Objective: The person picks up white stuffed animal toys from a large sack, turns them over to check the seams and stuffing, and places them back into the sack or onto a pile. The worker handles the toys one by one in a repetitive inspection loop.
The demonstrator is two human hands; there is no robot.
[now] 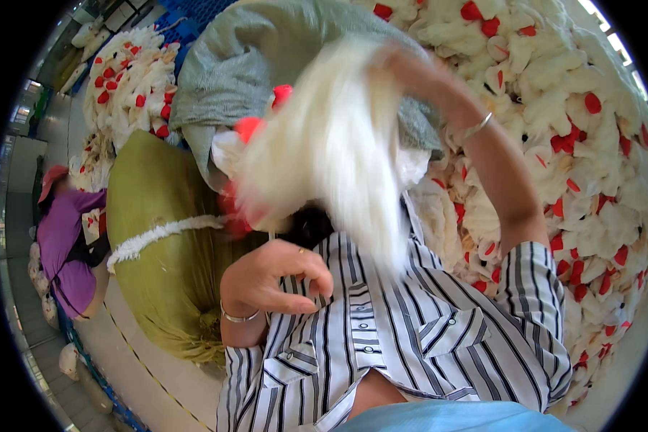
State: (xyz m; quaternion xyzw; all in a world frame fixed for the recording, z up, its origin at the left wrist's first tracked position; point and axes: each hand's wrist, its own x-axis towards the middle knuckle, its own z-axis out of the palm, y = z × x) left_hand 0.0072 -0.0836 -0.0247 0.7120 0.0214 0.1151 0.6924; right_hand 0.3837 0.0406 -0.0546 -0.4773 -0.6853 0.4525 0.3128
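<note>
My right hand (399, 66) is raised over the mouth of a grey-green woven sack (219, 68), gripping a fluffy white plush piece (331, 144). Motion smears that piece, which hangs down in front of my striped shirt. Its red part at the lower left is blurred too. Below it, my left hand (277, 277) is held before my chest. Its fingers are loosely curled, the thumb stands apart from them, and nothing shows between them. More white plush with red bits (248, 129) shows at the sack's opening. The right fingertips are blurred.
A big heap of white plush pieces with red patches (554, 165) fills the right side. On the left stands a full olive sack (158, 273) with a white strip around it. Beyond it are another plush heap (126, 79) and a person in purple (65, 237).
</note>
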